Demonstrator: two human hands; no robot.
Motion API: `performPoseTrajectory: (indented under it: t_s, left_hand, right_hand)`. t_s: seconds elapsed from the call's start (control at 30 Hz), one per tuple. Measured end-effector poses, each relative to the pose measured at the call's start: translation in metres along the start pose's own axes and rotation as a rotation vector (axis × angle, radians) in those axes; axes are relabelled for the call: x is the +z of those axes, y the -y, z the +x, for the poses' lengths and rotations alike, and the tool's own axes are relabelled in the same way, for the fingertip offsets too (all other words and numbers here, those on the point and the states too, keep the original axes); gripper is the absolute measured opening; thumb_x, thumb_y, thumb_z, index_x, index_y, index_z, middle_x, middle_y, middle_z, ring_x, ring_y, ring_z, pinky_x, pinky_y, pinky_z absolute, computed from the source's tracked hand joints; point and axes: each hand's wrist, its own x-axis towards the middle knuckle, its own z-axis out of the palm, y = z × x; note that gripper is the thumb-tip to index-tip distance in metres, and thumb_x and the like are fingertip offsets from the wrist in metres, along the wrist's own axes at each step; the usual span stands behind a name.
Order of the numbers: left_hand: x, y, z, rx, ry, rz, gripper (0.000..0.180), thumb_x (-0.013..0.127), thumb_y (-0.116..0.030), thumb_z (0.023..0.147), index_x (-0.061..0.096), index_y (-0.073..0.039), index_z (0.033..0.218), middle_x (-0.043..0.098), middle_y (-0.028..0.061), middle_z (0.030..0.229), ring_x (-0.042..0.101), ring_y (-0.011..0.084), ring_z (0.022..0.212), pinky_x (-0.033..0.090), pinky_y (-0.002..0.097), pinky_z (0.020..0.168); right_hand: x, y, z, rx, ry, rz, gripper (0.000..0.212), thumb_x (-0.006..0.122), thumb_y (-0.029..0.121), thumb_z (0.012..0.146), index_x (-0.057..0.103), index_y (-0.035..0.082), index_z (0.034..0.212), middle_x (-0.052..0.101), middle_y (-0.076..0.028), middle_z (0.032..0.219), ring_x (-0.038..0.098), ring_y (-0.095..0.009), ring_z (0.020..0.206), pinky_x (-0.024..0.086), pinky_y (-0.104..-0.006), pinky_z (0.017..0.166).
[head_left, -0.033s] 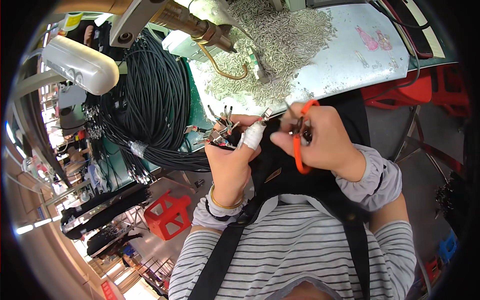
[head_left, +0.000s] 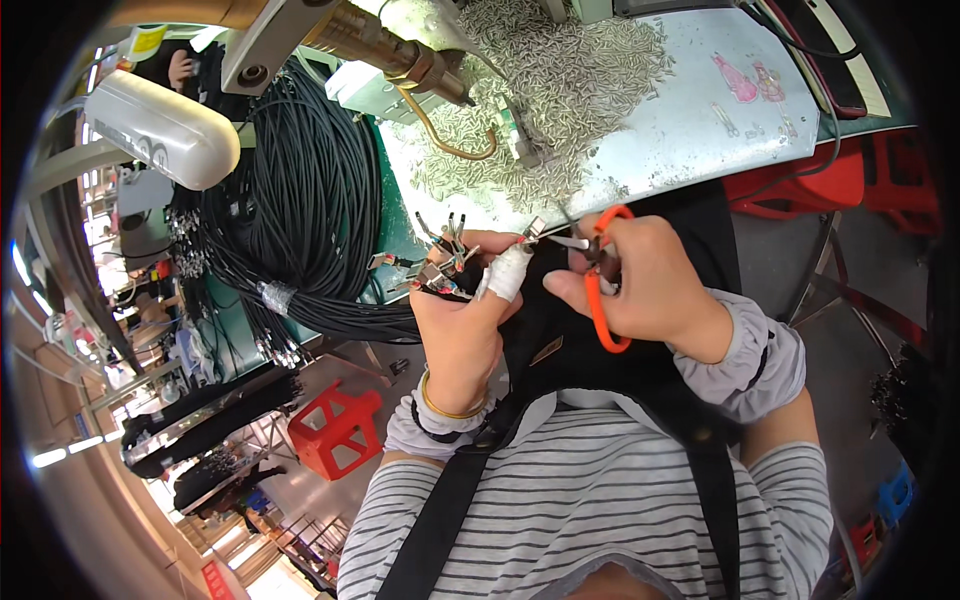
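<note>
My left hand (head_left: 462, 320), its thumb wrapped in white tape, is closed round a bunch of black cables. Their metal connector ends (head_left: 455, 240) fan out above the fingers. One connector (head_left: 535, 228) sticks out between the taped thumb and the forefinger. In my right hand (head_left: 655, 280) is a pair of scissors (head_left: 610, 315) with orange handles, fingers through the loops. Their blades (head_left: 570, 241) are apart and point left, close to the pinched connector. Part of the cables is hidden by my left hand.
A heap of small metal pieces (head_left: 590, 90) covers much of the pale board (head_left: 690, 130) ahead. Over it reaches a machine with a brass-coloured nozzle (head_left: 430, 72). A big coil of black cable (head_left: 310, 200) lies at the left. Red stools (head_left: 335, 430) stand lower left and at right.
The scissors' blades have spread and come into clearer view beside the connector. My right hand has shifted slightly; my left hand stays put. A co-worker's hand at far upper left shows more.
</note>
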Motion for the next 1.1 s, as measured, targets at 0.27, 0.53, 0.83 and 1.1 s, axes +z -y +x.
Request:
performPoseTrajectory:
  t_s: [0.27, 0.53, 0.83, 1.1]
  left_hand:
    - [0.000, 0.000, 0.001, 0.059, -0.007, 0.094, 0.017, 0.063, 0.002, 0.074, 0.057, 0.000, 0.090, 0.053, -0.0006, 0.074, 0.042, 0.0018, 0.057, 0.028, 0.0155, 0.045]
    - [-0.012, -0.006, 0.047, -0.160, 0.254, -0.143, 0.012, 0.058, -0.003, 0.079, 0.054, -0.001, 0.090, 0.046, -0.0017, 0.066, 0.035, 0.0028, 0.049, 0.026, 0.0172, 0.041]
    - [-0.010, -0.013, 0.093, -0.242, 0.247, -0.215, 0.009, 0.054, -0.004, 0.082, 0.051, -0.002, 0.090, 0.042, -0.0022, 0.063, 0.031, 0.0035, 0.045, 0.024, 0.0179, 0.039]
    - [-0.015, -0.018, 0.098, -0.295, 0.268, -0.165, 0.014, 0.056, -0.004, 0.080, 0.050, -0.001, 0.092, 0.044, -0.0007, 0.065, 0.030, 0.0027, 0.045, 0.023, 0.0165, 0.038]
  right_hand:
    - [0.006, -0.002, -0.005, 0.010, 0.082, -0.345, 0.027, 0.067, 0.015, 0.073, 0.049, 0.001, 0.059, 0.050, -0.008, 0.046, 0.049, -0.024, 0.040, 0.037, -0.0276, 0.041]
    - [-0.003, 0.004, 0.002, 0.416, 0.190, 0.253, 0.025, 0.061, 0.018, 0.080, 0.050, 0.001, 0.065, 0.050, -0.003, 0.049, 0.048, -0.012, 0.039, 0.036, -0.0243, 0.037]
    - [-0.010, 0.004, 0.074, 0.186, -0.120, 0.159, 0.020, 0.055, 0.018, 0.084, 0.049, 0.001, 0.075, 0.044, 0.002, 0.054, 0.041, -0.005, 0.038, 0.035, -0.0191, 0.036]
    - [-0.008, 0.002, 0.082, 0.243, -0.040, 0.233, 0.019, 0.055, 0.018, 0.084, 0.049, 0.001, 0.078, 0.041, 0.003, 0.054, 0.039, -0.004, 0.040, 0.033, -0.0195, 0.035]
